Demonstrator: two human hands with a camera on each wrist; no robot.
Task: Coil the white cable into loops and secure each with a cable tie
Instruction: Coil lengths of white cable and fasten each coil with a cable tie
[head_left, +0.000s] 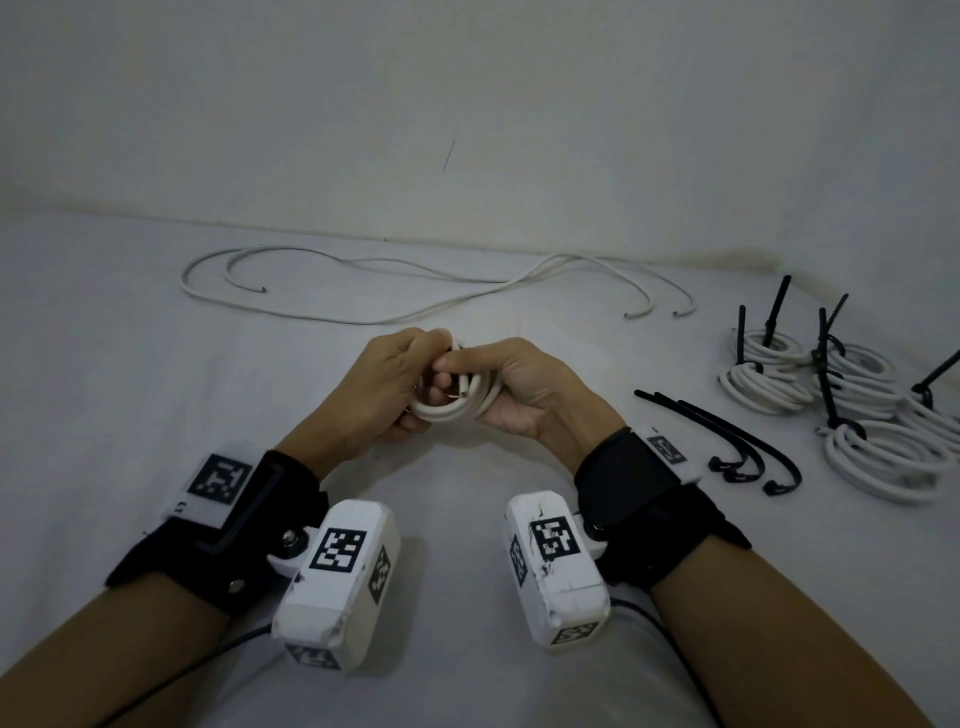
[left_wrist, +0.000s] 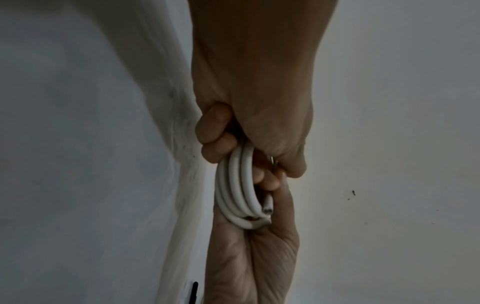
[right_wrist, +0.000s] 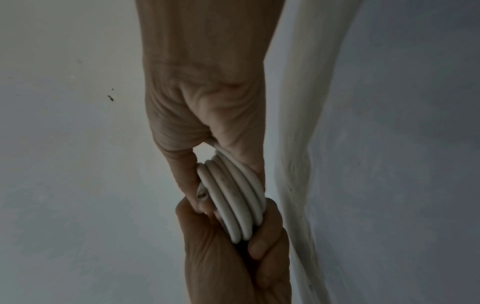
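Coil: the white cable coil (head_left: 457, 400) sits between both hands, wound tight, its cut ends tucked inward so the loops cannot spring open.
Left hand: the left hand (head_left: 384, 384) has its fingers (left_wrist: 218, 131) curled round one side of the loops.
Right hand: the right hand (head_left: 524, 384) clamps the opposite side, thumb pressing across the top.
Ties: loose black cable ties (head_left: 727, 441) lie right of the right fingers, near for the next step, likely binding.
Finished coils: tied coils (head_left: 852, 410) lie further right.
Spare cable: uncoiled lengths (head_left: 415, 291) lie beyond the fingers on the table (head_left: 156, 364).
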